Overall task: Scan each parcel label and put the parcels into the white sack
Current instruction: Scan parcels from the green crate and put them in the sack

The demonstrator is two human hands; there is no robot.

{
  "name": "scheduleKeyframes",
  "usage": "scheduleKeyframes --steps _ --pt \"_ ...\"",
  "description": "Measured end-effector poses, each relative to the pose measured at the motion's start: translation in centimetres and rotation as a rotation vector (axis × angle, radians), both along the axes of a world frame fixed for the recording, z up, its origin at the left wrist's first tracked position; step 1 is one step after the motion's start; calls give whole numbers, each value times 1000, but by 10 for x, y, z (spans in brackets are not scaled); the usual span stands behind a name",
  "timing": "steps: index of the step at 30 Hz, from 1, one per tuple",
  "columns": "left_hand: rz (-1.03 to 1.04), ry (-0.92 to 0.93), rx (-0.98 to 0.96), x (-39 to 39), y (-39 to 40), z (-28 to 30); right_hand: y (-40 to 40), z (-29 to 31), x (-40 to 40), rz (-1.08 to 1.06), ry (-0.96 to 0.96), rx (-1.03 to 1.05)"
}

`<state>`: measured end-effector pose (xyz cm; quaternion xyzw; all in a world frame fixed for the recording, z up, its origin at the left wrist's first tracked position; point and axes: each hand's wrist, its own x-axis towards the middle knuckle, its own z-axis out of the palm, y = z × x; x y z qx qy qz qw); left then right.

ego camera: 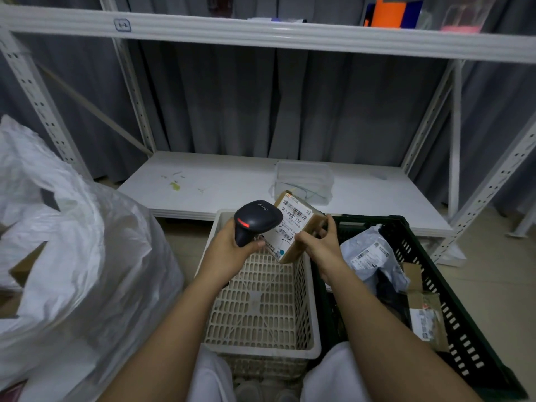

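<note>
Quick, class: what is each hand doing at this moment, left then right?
Left hand: grips the black scanner.
Right hand: holds the brown labelled parcel by its edge.

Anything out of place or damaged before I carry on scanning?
Nothing serious. Green scraps litter the lower shelf, and the grey poly parcel lies crumpled in the dark crate. The box in the right hand looks intact.
</note>
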<state>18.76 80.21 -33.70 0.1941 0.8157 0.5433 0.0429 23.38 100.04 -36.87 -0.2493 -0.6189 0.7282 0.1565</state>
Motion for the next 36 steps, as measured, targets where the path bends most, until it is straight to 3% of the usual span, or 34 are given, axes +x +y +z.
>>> scheduleKeyframes --steps 8,14,19,22,25,31,36 --pt "279 157 228 42 -54 84 -85 95 12 46 235 93" --pt "451 237 356 94 -158 156 -191 191 23 188 508 77" --pt "677 244 361 119 -250 169 -288 221 26 315 695 332" --pt "762 226 328 125 -284 165 -322 215 13 392 582 738" --pt "758 212 305 129 -295 157 -330 197 -3 716 199 1186" --pt "577 208 284 121 -261 146 -284 174 9 612 330 1060" --pt "373 177 252 104 -187 135 -184 143 34 355 255 848"
